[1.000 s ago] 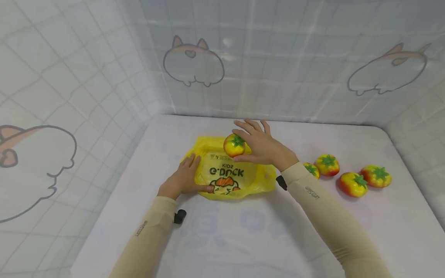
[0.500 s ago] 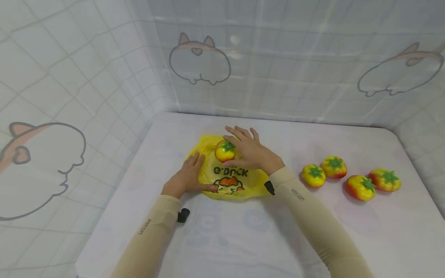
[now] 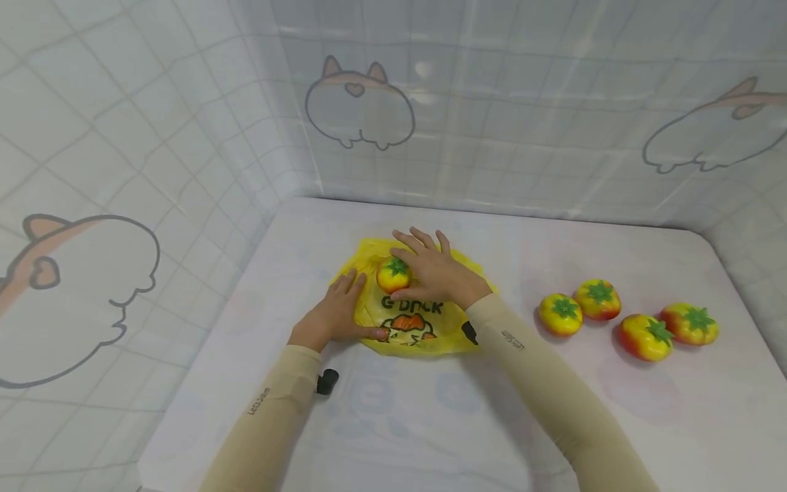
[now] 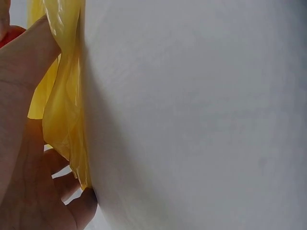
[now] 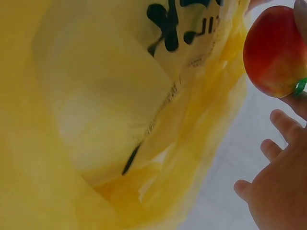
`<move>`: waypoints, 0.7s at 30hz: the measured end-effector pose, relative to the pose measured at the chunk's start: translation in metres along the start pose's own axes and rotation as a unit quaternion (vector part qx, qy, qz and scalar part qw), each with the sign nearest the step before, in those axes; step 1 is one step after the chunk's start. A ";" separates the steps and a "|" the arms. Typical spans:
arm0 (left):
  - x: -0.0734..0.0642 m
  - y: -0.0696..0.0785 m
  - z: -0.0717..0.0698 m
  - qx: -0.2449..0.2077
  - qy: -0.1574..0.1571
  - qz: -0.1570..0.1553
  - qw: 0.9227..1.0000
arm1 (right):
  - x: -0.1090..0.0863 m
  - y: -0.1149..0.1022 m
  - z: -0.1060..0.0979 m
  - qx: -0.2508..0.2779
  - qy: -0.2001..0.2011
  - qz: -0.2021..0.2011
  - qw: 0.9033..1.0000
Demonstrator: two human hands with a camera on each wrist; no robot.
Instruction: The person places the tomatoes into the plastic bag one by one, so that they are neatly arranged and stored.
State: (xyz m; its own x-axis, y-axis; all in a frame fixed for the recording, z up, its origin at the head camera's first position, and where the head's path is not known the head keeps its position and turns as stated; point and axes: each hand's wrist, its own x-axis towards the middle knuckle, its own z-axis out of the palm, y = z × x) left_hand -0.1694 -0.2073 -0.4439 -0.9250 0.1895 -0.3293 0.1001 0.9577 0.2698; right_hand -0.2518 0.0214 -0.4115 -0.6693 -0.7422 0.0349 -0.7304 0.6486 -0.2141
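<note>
A yellow plastic bag (image 3: 406, 321) with a duck print lies on the white table. My left hand (image 3: 335, 311) rests spread on its left side, the thumb over the printed front. In the left wrist view, thin yellow plastic (image 4: 67, 105) hangs past the thumb, and the fingertips reach down to the table. My right hand (image 3: 436, 277) holds a red-and-yellow tomato (image 3: 393, 277) with green leaves between thumb and forefinger, over the bag's upper part. The other fingers of that hand stretch out loosely. The right wrist view shows the tomato (image 5: 273, 52) just beside the yellow plastic.
Several similar tomatoes (image 3: 645, 337) lie on the table to the right, the nearest tomato (image 3: 561, 314) close to the right forearm. A white tiled-pattern curtain (image 3: 522, 123) with dog drawings stands behind and at the sides of the table (image 3: 418, 437).
My right hand has moved left and down over the bag with the tomato. The left hand has kept its place on the bag. The head view has shifted slightly.
</note>
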 end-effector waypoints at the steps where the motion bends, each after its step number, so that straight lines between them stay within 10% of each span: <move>1: 0.000 0.000 0.000 0.000 0.000 0.000 1.000 | 0.001 -0.001 0.001 -0.002 -0.003 0.001 1.000; 21: 0.001 0.000 0.001 0.015 -0.003 0.002 1.000 | 0.014 -0.003 0.013 -0.008 -0.026 0.007 1.000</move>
State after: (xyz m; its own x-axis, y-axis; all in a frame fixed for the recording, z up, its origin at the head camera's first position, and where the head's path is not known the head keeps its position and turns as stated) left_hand -0.1702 -0.2065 -0.4448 -0.9224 0.1947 -0.3335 0.1149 0.9629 0.2443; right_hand -0.2573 0.0071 -0.4234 -0.6720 -0.7403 -0.0199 -0.7232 0.6617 -0.1978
